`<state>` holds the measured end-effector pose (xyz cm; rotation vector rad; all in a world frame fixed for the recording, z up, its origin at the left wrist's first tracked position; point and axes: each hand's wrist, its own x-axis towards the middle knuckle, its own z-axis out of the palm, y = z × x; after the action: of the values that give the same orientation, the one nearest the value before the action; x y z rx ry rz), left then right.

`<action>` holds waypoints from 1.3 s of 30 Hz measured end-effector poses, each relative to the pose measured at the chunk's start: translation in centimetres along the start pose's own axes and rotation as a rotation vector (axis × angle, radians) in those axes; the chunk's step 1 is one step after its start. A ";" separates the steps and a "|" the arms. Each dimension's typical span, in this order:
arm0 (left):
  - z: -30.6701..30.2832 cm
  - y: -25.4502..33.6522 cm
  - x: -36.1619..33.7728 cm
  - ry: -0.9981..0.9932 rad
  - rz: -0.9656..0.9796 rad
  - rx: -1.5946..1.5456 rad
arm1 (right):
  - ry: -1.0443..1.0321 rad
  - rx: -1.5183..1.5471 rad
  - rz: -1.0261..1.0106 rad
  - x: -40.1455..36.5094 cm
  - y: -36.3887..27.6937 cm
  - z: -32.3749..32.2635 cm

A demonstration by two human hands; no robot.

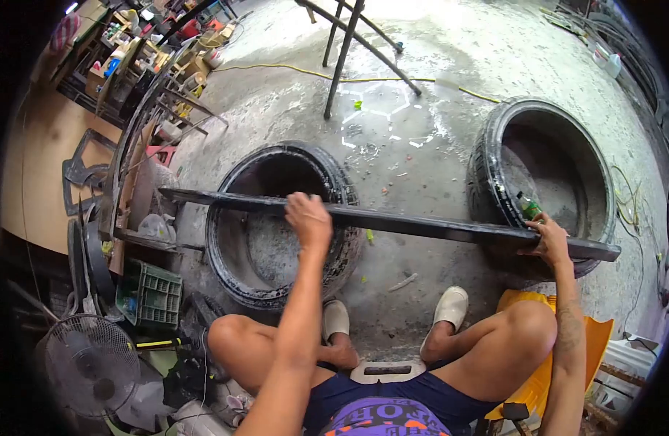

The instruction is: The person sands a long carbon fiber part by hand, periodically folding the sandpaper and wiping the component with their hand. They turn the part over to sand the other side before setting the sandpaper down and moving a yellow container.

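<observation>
A long black bar (414, 220) lies across two tyres, the left tyre (218, 251) and the right tyre (487, 171). My left hand (310, 220) is closed over the bar near the left tyre's right side, with its fingers bent over the far edge. Whether something thin is under those fingers is hidden. Toward the bar's right end, my right hand (549, 240) grips it, thumb and fingers around the edge. Just behind that hand, a green bottle (528, 206) shows inside the right tyre.
Black metal legs (342, 62) stand on the concrete ahead, near a yellow hose (276, 67). To my left are a fan (95, 363), a green crate (151, 294) and a wooden board (40, 167). A yellow plastic piece (596, 341) sits by my right knee.
</observation>
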<state>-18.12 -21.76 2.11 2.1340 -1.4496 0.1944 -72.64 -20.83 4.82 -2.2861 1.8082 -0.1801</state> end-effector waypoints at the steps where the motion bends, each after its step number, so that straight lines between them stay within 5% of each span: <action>1: 0.9 3.3 -1.7 -0.116 -0.006 -0.101 | 0.024 0.027 -0.001 -0.3 0.3 0.5; 2: 2.9 6.9 -4.6 -0.119 0.185 0.028 | 0.093 0.021 -0.025 -0.7 0.5 1.1; 3: 2.7 11.8 -7.5 -0.075 0.342 -0.207 | 0.102 0.009 -0.006 -1.0 0.7 1.5; 5: 3.6 20.3 -12.6 -0.144 0.430 -0.394 | 0.104 -0.006 0.027 -2.1 0.7 2.2; 8: 2.5 19.7 -12.4 -0.331 0.540 -0.334 | 0.175 -0.087 -0.038 -2.7 0.8 2.1; 9: 3.9 15.6 -11.4 -0.079 0.645 -0.289 | 0.117 -0.085 -0.028 -2.2 0.9 1.8; 11: 1.1 8.4 -6.9 -0.222 0.346 -0.081 | 0.055 -0.041 -0.025 -1.9 0.2 1.0; 12: 1.0 4.1 -4.8 -0.151 0.349 0.059 | 0.056 -0.043 -0.022 -2.0 0.0 1.1; 13: -1.4 3.5 -3.2 -0.110 0.095 -0.019 | 0.073 -0.055 -0.013 -2.1 0.0 1.5; 14: -0.8 2.1 -2.7 0.062 0.159 0.024 | 0.089 -0.072 -0.007 -2.2 -0.1 1.8; 16: -0.4 5.6 -3.9 -0.015 0.112 0.056 | 0.135 -0.122 0.018 -2.7 -0.7 2.1; 17: 1.9 7.1 -6.0 -0.134 0.271 0.075 | 0.153 -0.141 -0.008 -3.0 -0.6 2.0; 21: 3.9 23.2 -15.9 -0.105 0.520 -0.380 | 0.201 -0.190 -0.079 -3.4 -0.8 2.1; 22: 3.7 22.9 -15.8 -0.104 0.525 -0.377 | 0.205 -0.186 -0.078 -3.1 -0.3 2.0; 24: 3.2 22.0 -16.0 -0.193 0.572 -0.324 | -0.129 -0.145 -0.057 -2.6 1.0 1.6; 26: 0.1 15.2 -11.8 -0.310 0.557 -0.162 | -0.201 -0.072 -0.044 -2.8 1.2 1.2; 27: 0.4 10.7 -10.2 -0.219 0.367 -0.266 | -0.142 -0.060 -0.099 -2.9 1.3 1.5; 28: -0.7 6.9 -8.5 -0.132 0.362 -0.109 | -0.084 -0.048 -0.163 -2.8 1.3 1.8; 29: -2.0 5.5 -6.4 -0.100 0.157 0.002 | -0.085 -0.042 -0.173 -2.7 1.0 1.8; 30: -2.7 4.5 -5.1 0.065 0.178 0.017 | -0.136 -0.060 -0.100 -2.8 0.7 1.5; 32: -1.9 5.9 -5.5 -0.098 0.053 0.005 | -0.171 -0.072 -0.031 -2.8 0.7 1.4; 33: -0.3 7.2 -7.5 -0.038 0.325 0.061 | -0.149 -0.055 -0.038 -2.9 1.4 2.0; 34: -2.5 12.4 -9.3 -0.326 0.253 0.016 | -0.106 -0.004 -0.076 -3.3 2.2 2.4; 36: 2.8 16.5 -14.9 -0.155 0.540 -0.130 | -0.048 0.007 -0.073 -3.2 4.6 5.2; 37: 2.4 18.7 -15.3 -0.335 0.474 -0.184 | 0.003 0.002 -0.061 -3.2 5.0 5.9; 39: 0.8 18.7 -14.4 -0.172 0.426 -0.205 | 0.073 -0.006 -0.076 -2.7 5.3 6.3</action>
<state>-40.86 -15.46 2.18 1.6935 -1.9257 0.0151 -76.81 -18.71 -2.45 -2.3832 1.7593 -0.2742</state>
